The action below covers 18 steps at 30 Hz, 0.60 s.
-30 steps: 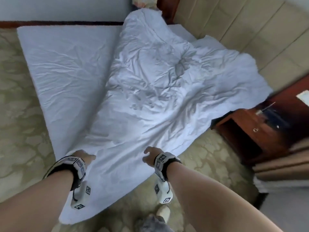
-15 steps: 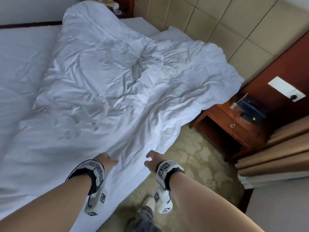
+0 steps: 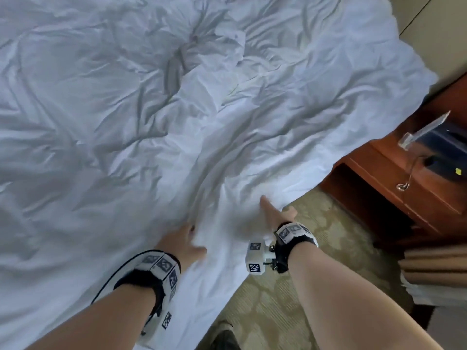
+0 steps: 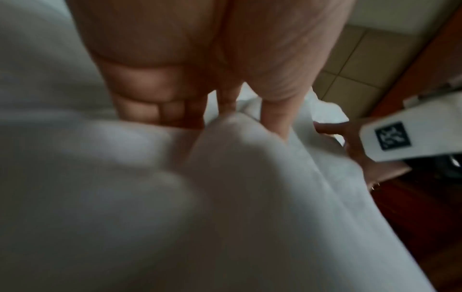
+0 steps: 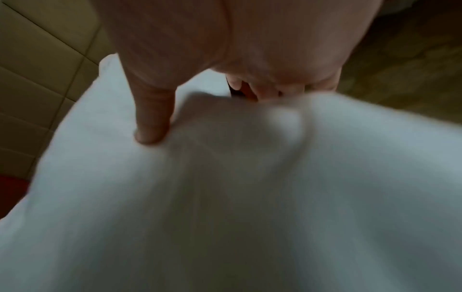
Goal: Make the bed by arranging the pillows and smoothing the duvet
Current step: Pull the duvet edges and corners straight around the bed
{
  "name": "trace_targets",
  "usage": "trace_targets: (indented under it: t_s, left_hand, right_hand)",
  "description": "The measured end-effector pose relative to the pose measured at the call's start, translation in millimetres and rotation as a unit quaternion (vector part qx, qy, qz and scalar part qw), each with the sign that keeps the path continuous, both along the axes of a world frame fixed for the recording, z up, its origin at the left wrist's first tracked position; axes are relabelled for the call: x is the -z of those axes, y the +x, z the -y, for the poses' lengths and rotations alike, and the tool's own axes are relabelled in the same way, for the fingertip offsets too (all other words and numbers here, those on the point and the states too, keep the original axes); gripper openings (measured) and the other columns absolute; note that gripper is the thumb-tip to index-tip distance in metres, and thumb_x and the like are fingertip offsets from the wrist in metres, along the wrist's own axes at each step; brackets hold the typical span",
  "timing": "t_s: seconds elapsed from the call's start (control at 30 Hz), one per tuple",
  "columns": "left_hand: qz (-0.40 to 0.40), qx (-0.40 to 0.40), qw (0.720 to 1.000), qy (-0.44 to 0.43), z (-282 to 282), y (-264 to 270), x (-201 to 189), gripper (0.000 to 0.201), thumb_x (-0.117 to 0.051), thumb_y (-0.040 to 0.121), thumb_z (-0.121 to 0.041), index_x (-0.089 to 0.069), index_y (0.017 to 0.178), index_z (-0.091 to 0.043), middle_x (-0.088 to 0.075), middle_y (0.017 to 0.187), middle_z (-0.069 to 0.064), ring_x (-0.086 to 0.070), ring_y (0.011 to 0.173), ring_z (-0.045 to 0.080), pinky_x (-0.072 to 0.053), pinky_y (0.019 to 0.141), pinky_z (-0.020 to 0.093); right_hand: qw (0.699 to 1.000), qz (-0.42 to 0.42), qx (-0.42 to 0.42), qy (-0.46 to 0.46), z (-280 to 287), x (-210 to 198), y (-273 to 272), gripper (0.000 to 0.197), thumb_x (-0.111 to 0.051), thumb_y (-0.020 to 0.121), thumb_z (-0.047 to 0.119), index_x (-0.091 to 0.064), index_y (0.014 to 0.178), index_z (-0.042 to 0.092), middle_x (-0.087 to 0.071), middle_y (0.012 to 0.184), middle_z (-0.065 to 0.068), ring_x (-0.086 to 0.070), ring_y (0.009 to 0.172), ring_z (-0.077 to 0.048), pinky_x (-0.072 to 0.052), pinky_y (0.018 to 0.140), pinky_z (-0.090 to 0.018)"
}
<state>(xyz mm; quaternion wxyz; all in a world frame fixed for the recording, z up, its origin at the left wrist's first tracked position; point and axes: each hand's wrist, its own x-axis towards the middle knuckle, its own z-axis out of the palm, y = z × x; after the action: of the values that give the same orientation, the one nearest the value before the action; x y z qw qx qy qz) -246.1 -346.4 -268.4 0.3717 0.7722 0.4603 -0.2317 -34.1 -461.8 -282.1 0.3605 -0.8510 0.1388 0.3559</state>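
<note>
A crumpled white duvet (image 3: 227,109) covers the bed and hangs over its near side. My left hand (image 3: 185,239) lies on it near the edge; in the left wrist view a raised fold of duvet (image 4: 225,197) sits bunched between thumb and curled fingers (image 4: 155,98). My right hand (image 3: 271,210) is at the duvet's edge, a little further toward the nightstand. In the right wrist view its thumb (image 5: 152,128) presses on top of the duvet (image 5: 225,197) and its fingers curl under the edge. No pillow shows in the frames of this moment.
A red-brown wooden nightstand (image 3: 404,178) with a dark device (image 3: 447,152) on it stands right of the bed. The beige padded headboard (image 3: 434,34) is at the top right. Patterned carpet (image 3: 290,286) lies under my arms, and tan curtains (image 3: 434,269) hang at the right.
I have stepped right and leaned in toward the headboard end. Both hands have moved forward along the duvet's side edge, and the right hand now pinches the edge.
</note>
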Motion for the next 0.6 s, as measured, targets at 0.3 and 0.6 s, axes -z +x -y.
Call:
trace_targets:
  t_s: [0.3,0.6]
  left_hand:
    - [0.02,0.108,0.993,-0.033,51,-18,36,0.033,-0.053,0.086,-0.049,-0.039,0.06,-0.032,-0.055,0.076,-0.009,-0.058,0.084,0.014,-0.043,0.077,0.025]
    - [0.039,-0.055,0.994,0.082,-10,-100,17,0.012,-0.059,0.089,-0.033,-0.05,0.09,-0.026,-0.055,0.094,-0.006,-0.056,0.088,0.013,-0.045,0.081,0.021]
  right_hand:
    - [0.986,0.017,-0.071,-0.149,119,41,-8,0.025,-0.059,0.091,0.024,-0.061,0.099,0.001,-0.062,0.083,-0.013,-0.061,0.08,-0.029,-0.043,0.067,-0.023]
    - [0.852,-0.034,-0.472,-0.224,83,51,-84,0.018,-0.054,0.088,0.036,-0.058,0.097,0.021,-0.062,0.102,0.001,-0.06,0.093,-0.017,-0.046,0.081,-0.025]
